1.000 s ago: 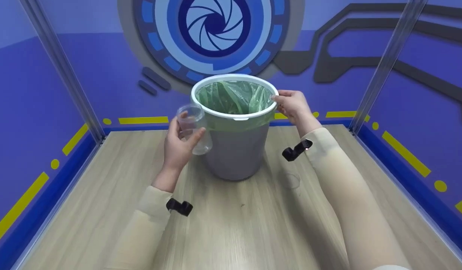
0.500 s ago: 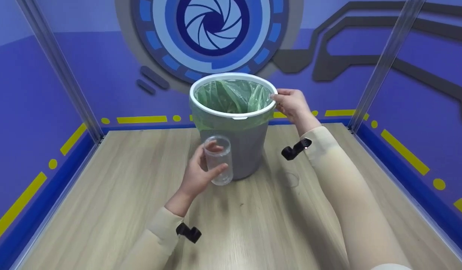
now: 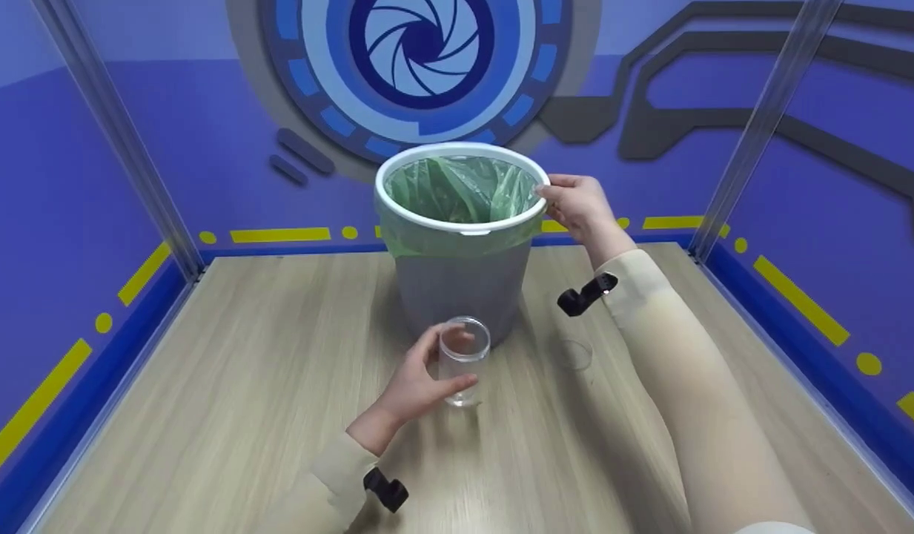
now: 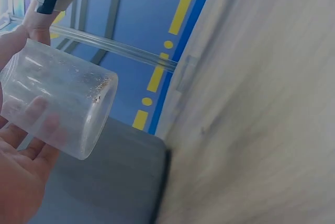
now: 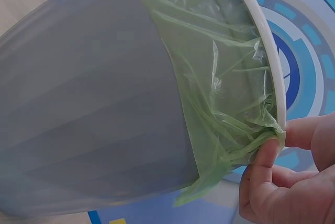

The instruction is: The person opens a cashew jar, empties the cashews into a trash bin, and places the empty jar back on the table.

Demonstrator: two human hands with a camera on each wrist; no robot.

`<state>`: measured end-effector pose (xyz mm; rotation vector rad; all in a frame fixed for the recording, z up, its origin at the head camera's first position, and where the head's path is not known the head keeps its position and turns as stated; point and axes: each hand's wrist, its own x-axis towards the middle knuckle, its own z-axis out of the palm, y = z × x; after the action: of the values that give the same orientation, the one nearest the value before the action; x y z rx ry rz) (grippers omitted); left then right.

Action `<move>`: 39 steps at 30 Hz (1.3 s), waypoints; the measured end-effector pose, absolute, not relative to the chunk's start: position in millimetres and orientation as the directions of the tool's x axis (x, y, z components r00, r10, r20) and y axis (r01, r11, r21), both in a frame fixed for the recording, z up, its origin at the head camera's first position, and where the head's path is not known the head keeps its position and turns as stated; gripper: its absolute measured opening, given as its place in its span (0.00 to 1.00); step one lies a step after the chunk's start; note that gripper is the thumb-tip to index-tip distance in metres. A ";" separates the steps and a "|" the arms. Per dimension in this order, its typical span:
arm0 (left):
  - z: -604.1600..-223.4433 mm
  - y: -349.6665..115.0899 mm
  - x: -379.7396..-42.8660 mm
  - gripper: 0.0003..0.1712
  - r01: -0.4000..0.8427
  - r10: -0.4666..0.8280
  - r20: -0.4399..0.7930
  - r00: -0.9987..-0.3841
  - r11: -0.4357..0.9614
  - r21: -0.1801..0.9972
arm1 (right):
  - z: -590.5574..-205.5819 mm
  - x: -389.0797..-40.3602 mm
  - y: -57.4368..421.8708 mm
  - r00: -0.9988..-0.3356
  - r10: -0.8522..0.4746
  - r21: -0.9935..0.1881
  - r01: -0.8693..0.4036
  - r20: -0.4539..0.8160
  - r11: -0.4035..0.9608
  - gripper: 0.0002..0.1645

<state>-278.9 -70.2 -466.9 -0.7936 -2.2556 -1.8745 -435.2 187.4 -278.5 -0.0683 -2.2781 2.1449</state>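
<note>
My left hand (image 3: 419,382) grips a clear plastic jar (image 3: 464,363), its open mouth up, in front of the bin and low over the table. In the left wrist view, brownish specks show near the base of the jar (image 4: 57,96), and a gap parts it from the wood. The grey trash bin (image 3: 460,285) stands upright, with a white rim and a green trash bag (image 3: 457,243) folded over its edge. At the bin's right side my right hand (image 3: 577,206) pinches the rim and the gathered bag (image 5: 220,93) between thumb and fingers.
A thin clear round lid (image 3: 575,356) lies on the wooden table (image 3: 279,371), right of the bin. Blue printed walls (image 3: 153,148) with metal corner posts (image 3: 768,119) close off the back and both sides.
My left hand has carried the jar down and to the right, from beside the bin's rim to in front of its base. The right hand has kept its place on the rim.
</note>
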 end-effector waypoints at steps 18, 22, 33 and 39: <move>-498.3 -64.2 -276.2 0.39 0.356 0.420 0.255 -0.871 0.182 0.916 | -278.6 -435.7 187.4 -0.999 0.039 -0.998 0.034 -0.032 0.047 0.30; -500.3 -65.8 -275.8 0.38 0.337 0.436 0.234 -0.869 0.176 0.925 | -279.2 -434.9 188.4 -0.999 0.031 -0.998 0.034 -0.033 0.051 0.30; -506.0 -65.9 -276.8 0.37 0.337 0.462 0.214 -0.860 0.200 0.920 | -279.5 -434.7 188.6 -0.999 0.033 -0.998 0.031 -0.029 0.051 0.31; -508.3 -65.9 -277.6 0.37 0.320 0.462 0.206 -0.863 0.182 0.930 | -279.7 -434.8 189.3 -0.999 0.028 -0.999 0.022 -0.021 0.041 0.30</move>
<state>-277.6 -65.9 -508.3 -0.8334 -2.5057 -1.9168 -434.8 189.3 -279.7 -0.0549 -2.2629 2.1722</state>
